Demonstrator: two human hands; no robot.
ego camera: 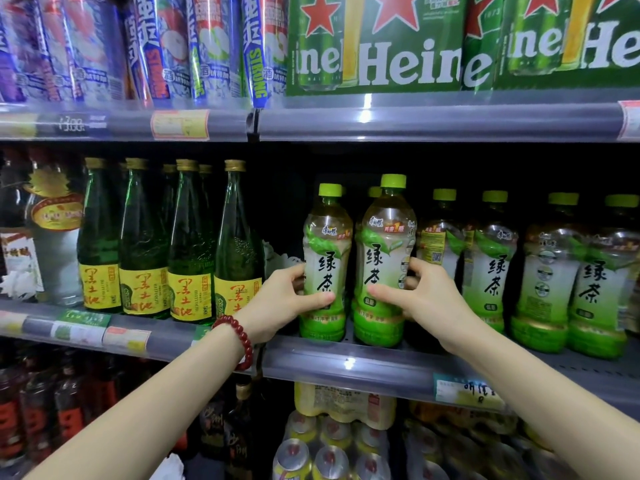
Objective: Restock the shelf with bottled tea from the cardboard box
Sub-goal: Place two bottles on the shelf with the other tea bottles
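In the head view, the left hand (282, 301) is clamped on one green tea bottle (325, 261) and the right hand (420, 294) on a second tea bottle (384, 258) just beside it; both bottles stand upright at the shelf (346, 363) front edge, left of more tea bottles (540, 271), right of green glass bottles (194, 244)

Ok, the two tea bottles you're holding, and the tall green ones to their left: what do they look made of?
The tea bottle in the left hand and the tea bottle in the right hand look like clear thin plastic: moulded ribs, glossy wrap labels, matte green screw caps. The tall green bottles look like tinted glass, with hard glare, embossed shoulders and gold foil-like caps, though I can't confirm it.
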